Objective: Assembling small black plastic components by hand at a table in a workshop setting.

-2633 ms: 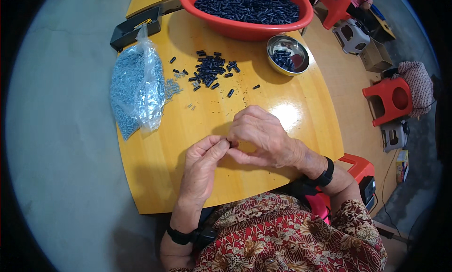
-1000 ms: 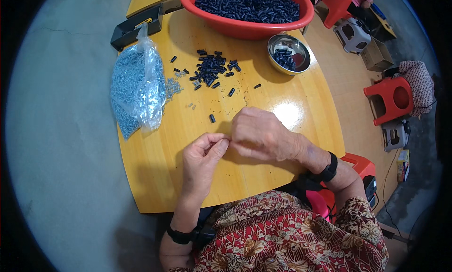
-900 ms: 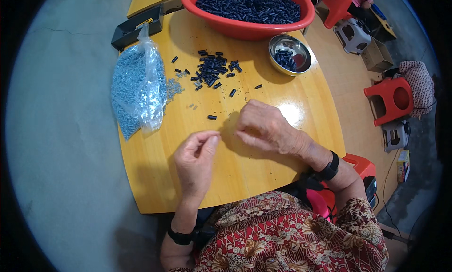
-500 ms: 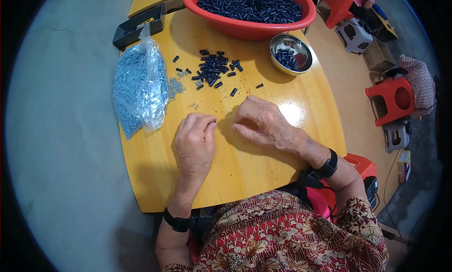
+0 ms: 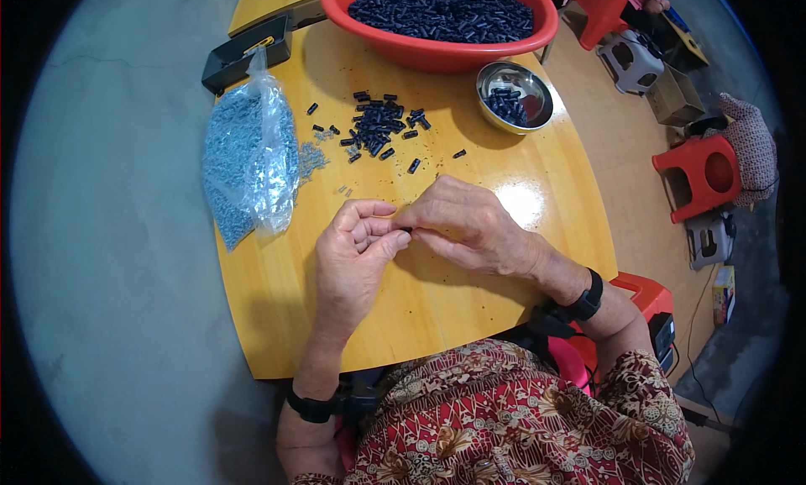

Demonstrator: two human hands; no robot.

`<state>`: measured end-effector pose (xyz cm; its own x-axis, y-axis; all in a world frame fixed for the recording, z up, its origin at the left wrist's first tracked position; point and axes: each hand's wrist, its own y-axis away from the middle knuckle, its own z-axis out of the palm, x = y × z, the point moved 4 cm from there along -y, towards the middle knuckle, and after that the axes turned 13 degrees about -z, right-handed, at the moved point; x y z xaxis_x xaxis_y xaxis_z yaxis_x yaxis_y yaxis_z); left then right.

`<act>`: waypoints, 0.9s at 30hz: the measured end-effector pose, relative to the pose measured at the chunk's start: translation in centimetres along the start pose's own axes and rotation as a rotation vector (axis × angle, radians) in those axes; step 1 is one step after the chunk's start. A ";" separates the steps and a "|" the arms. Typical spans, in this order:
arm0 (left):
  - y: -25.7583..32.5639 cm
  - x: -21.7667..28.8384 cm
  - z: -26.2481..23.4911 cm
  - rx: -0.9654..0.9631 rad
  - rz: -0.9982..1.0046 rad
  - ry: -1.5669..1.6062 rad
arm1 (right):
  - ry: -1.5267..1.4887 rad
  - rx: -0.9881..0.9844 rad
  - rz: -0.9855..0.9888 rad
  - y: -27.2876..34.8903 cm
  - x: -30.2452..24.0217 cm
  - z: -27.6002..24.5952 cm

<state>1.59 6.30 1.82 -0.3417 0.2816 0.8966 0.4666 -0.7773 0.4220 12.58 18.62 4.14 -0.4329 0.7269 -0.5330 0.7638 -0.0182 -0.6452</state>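
My left hand (image 5: 357, 248) and my right hand (image 5: 472, 225) meet over the near half of the yellow table (image 5: 445, 317). Between the left thumb tip and the right fingertips a small black piece (image 5: 408, 230) barely shows; fingers cover most of it. My left fingers are curled in a pinch around it. The right thumb and forefinger close at the same spot, and whatever else they grip is hidden. Beyond the hands lies a loose pile of short black cylindrical parts (image 5: 376, 125). Small clear pieces (image 5: 311, 159) are scattered left of it.
A clear plastic bag (image 5: 248, 157) full of small pieces lies at the left table edge, below a dark tray (image 5: 248, 55). At the back stands a red basin (image 5: 441, 55) heaped with black parts. A metal bowl (image 5: 537, 94) holding some sits right. Red stools (image 5: 701, 170) stand beyond.
My hands were apart; now their fingertips meet. The left hand has turned and moved slightly right, showing its inner fingers. The right hand has shifted slightly downward.
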 end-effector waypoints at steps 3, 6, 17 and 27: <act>0.2 0.4 -0.1 -0.047 -0.028 0.037 | -0.004 -0.009 -0.019 0.1 -0.2 0.1; 0.2 0.5 0.0 -0.054 -0.023 0.071 | 0.057 0.036 -0.017 0.0 -0.9 0.0; 0.9 1.0 0.6 -0.012 0.077 0.108 | -0.018 0.103 -0.005 0.7 -1.0 -0.2; 0.3 0.1 0.6 -0.135 -0.012 0.183 | 0.084 0.072 -0.058 0.3 -1.4 -0.8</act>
<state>2.21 6.38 2.11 -0.4946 0.1942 0.8472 0.3523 -0.8462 0.3997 13.79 18.14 5.17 -0.4315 0.7832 -0.4477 0.7007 -0.0215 -0.7131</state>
